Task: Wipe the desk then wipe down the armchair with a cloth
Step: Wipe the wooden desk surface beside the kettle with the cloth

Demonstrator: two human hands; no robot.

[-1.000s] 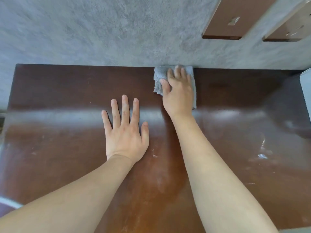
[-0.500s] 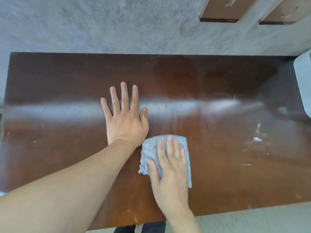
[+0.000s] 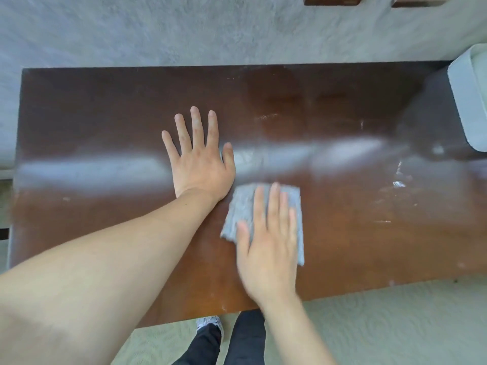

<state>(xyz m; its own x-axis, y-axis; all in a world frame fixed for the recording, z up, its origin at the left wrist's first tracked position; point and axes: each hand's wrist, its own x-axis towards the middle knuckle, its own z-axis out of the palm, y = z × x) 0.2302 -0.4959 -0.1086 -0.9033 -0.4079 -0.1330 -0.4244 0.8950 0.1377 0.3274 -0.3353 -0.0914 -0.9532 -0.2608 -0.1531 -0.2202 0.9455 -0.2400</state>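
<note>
Presently the right hand (image 3: 268,248) lies flat, fingers extended, pressing the cloth (image 3: 263,217) onto the table (image 3: 105,106) near its front edge, right of centre. The left hand (image 3: 200,159) rests open and spread on bare wood just beside the cloth, gripping nothing. To wipe well, pressure should be even and strokes overlapping, carried toward the streaked right side, where pale smears show. The cloth is grey, nubbly and folded into a rough rectangle, its motion-blurred edges showing past the fingers.
</note>
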